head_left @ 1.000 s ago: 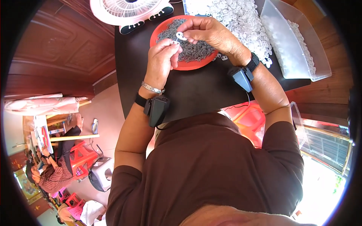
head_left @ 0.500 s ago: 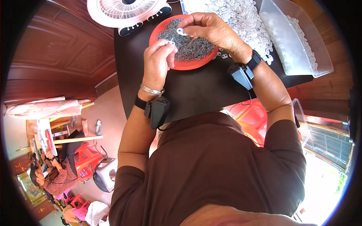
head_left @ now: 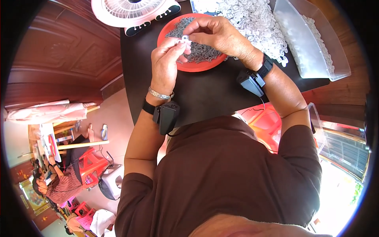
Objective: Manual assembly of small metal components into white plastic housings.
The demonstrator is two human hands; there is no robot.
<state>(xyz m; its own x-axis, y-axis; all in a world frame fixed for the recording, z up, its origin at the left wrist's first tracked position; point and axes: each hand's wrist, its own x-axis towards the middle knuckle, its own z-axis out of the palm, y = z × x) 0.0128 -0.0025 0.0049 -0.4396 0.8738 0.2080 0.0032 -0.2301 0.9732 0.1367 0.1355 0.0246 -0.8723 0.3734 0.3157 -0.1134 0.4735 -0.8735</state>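
Note:
Over a red round tray (head_left: 193, 68) full of small grey screw-like pieces (head_left: 203, 55), my two hands meet. My right hand (head_left: 223, 37) pinches a small white plastic piece (head_left: 185, 38) with a hole in it, between thumb and forefinger. Just below and left of it, the closed fingertips of my left hand (head_left: 166, 57) touch that piece. What the left fingers themselves grip is small and mostly hidden. To the right of the tray lies a heap of similar white plastic pieces (head_left: 252, 23).
A pink and white fan (head_left: 134, 12) stands at the far left of the dark table (head_left: 197, 94). A translucent plastic bin (head_left: 304, 47) with white pieces lies at the right. Other people (head_left: 63, 185) sit off to the left, near red stools (head_left: 92, 166).
My right hand has brought the white plastic piece down and left to my left fingertips. The two were apart before; now they touch. My left hand has barely moved.

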